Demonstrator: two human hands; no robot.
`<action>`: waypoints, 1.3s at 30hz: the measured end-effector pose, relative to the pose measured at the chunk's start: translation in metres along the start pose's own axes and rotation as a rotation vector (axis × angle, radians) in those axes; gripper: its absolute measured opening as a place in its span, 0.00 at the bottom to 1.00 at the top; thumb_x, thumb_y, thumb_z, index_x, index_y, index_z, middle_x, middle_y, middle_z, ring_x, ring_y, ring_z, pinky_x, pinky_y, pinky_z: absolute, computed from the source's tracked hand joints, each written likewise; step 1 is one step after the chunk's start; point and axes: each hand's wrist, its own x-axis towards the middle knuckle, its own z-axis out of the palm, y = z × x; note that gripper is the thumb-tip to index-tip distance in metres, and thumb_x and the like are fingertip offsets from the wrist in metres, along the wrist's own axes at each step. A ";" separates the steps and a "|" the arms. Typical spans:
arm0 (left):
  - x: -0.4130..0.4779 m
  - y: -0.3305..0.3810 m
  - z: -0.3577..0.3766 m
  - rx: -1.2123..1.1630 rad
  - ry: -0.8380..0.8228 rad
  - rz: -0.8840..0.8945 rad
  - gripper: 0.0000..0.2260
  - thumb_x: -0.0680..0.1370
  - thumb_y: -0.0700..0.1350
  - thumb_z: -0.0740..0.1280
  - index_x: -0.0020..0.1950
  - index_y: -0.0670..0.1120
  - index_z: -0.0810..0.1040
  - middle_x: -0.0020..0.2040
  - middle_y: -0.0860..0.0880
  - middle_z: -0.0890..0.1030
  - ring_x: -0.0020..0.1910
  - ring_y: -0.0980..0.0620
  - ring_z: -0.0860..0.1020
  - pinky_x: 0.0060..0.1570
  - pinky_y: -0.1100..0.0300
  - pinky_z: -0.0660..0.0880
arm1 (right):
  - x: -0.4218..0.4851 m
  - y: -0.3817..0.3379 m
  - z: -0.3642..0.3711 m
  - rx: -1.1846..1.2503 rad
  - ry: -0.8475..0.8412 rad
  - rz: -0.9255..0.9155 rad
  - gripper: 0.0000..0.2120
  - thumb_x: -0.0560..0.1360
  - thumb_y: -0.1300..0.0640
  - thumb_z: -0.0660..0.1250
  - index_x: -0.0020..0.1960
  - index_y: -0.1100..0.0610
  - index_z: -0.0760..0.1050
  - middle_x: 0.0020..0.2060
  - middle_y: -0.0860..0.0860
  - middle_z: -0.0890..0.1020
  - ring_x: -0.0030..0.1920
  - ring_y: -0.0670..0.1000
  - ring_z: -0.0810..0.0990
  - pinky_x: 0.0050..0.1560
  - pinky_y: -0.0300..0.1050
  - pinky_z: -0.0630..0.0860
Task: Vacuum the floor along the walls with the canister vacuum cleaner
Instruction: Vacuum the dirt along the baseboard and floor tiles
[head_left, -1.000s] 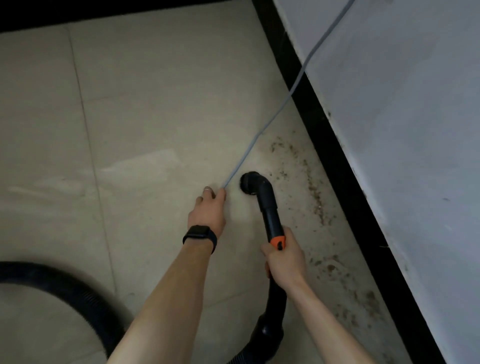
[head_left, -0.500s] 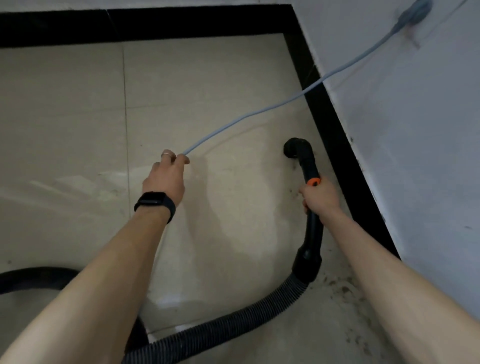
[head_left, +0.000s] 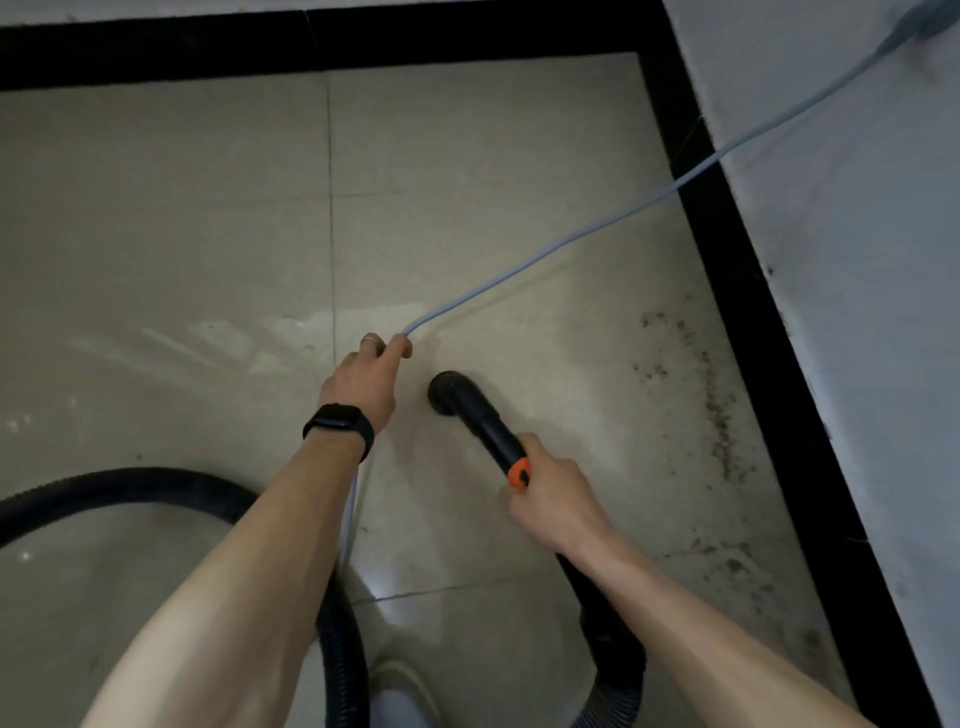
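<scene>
Nozzle (head_left: 448, 391) back from skirting (head_left: 727, 260); R hand (head_left: 558, 501) fingers clamp wand (head_left: 485, 423), L hand (head_left: 363, 382) pinches cord (head_left: 571, 241); hose (head_left: 130, 480) part-hidden.

Single head-worn wide-angle view, facing forward and steeply down, close over both forearms, left hand (head_left: 363, 384) and right hand (head_left: 558, 501) mid-frame, tiled floor (head_left: 182, 234) filling most, wall (head_left: 857, 312) corner at top right.

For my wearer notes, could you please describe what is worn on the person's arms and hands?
Both forearms are bare, no sleeves in view. A black watch with a rectangular face sits on the left wrist, and the left hand has a thin pale ring. The right hand wears nothing visible.
</scene>
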 end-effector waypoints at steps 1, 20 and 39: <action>-0.002 -0.006 -0.003 0.019 0.002 0.008 0.25 0.74 0.30 0.59 0.64 0.54 0.63 0.60 0.45 0.70 0.42 0.46 0.71 0.34 0.52 0.69 | -0.002 -0.006 0.007 -0.058 -0.040 -0.042 0.21 0.76 0.55 0.66 0.68 0.49 0.69 0.44 0.54 0.79 0.45 0.61 0.82 0.39 0.45 0.73; -0.008 -0.145 -0.060 0.252 0.087 0.029 0.07 0.82 0.48 0.60 0.58 0.53 0.64 0.51 0.47 0.77 0.38 0.42 0.77 0.34 0.54 0.70 | 0.071 -0.098 0.051 -0.079 0.019 -0.171 0.21 0.75 0.55 0.66 0.68 0.50 0.71 0.41 0.54 0.77 0.40 0.57 0.77 0.41 0.48 0.78; 0.040 -0.184 -0.076 0.339 0.241 0.030 0.11 0.83 0.56 0.58 0.57 0.51 0.73 0.44 0.48 0.80 0.36 0.43 0.77 0.31 0.56 0.65 | 0.123 -0.155 0.046 -0.222 0.065 -0.227 0.21 0.77 0.56 0.66 0.69 0.52 0.69 0.42 0.55 0.77 0.39 0.58 0.76 0.39 0.47 0.75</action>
